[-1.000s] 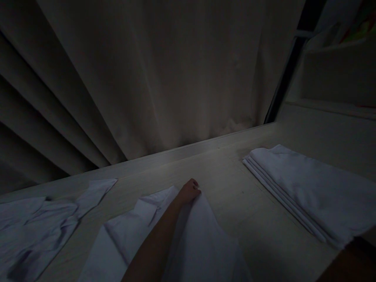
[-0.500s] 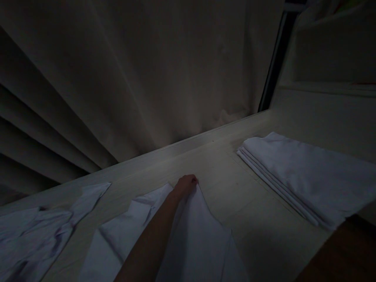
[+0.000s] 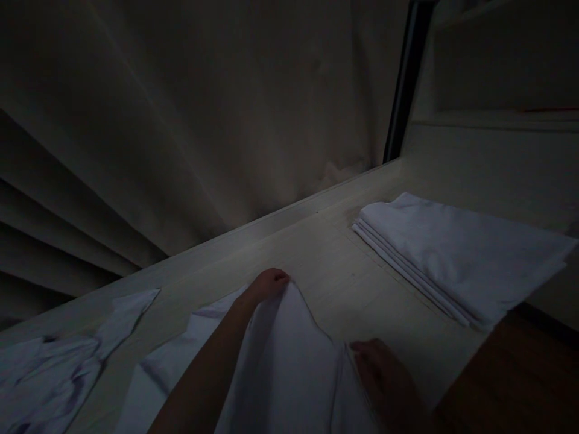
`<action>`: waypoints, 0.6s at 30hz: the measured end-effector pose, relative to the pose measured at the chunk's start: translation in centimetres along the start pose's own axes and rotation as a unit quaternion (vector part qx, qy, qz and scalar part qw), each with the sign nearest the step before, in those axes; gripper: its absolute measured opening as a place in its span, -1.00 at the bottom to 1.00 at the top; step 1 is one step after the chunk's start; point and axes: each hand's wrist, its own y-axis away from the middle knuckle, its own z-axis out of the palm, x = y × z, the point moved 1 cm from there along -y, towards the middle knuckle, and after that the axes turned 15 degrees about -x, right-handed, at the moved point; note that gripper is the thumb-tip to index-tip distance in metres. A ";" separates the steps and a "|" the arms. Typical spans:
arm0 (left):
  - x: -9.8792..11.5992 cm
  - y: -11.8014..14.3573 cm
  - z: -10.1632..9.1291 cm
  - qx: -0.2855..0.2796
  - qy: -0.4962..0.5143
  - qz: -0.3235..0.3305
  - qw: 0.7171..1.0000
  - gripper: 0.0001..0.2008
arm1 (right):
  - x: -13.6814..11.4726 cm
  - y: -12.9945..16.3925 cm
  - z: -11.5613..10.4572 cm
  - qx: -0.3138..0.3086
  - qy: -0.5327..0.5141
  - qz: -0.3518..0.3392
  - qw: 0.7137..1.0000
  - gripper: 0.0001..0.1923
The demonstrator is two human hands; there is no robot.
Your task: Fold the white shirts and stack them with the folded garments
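Observation:
The scene is very dark. A white cloth (image 3: 289, 374) lies partly folded on a pale wooden table (image 3: 344, 265) right in front of me. My left hand (image 3: 266, 284) pinches the cloth's far corner, fingers closed on the fabric. At the cloth's near right edge my right hand (image 3: 384, 377) rests on the fabric; whether it grips or only touches is unclear. A folded flap of the same cloth (image 3: 181, 355) shows to the left of my forearm.
A neat stack of folded white cloths (image 3: 452, 253) lies on the table at the right. Crumpled white cloths (image 3: 58, 361) lie at the far left. A pleated curtain (image 3: 203, 120) hangs behind the table. A shelf unit (image 3: 497, 114) stands at the right.
My right hand has come into view at the cloth's near right edge. My left hand keeps its hold on the far corner. The camera has tilted, shifting everything up and left.

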 end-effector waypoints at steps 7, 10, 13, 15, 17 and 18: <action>0.5 -0.9 0.6 0.020 -0.068 -0.059 0.996 -0.69 | -0.4 -4.9 1.7 -0.062 0.091 0.020 0.994 -0.82; 1.1 -1.2 1.1 0.034 -0.094 -0.089 0.991 -0.70 | 0.4 -4.1 2.0 -0.043 0.117 0.022 0.992 -0.81; 2.1 -1.3 1.7 0.060 -0.123 -0.100 0.985 -0.67 | 1.0 -4.1 1.9 -0.017 0.145 0.010 0.989 -0.79; 3.1 -1.3 1.9 0.087 -0.141 -0.100 0.981 -0.65 | 1.0 -4.4 1.6 -0.004 0.164 0.010 0.986 -0.78; 4.4 -0.8 1.7 0.114 -0.151 -0.097 0.977 -0.65 | 0.8 -4.4 1.3 0.008 0.181 0.007 0.983 -0.80; 5.2 -0.2 1.6 0.126 -0.154 -0.095 0.975 -0.65 | 0.7 -4.3 1.1 0.017 0.185 0.005 0.982 -0.83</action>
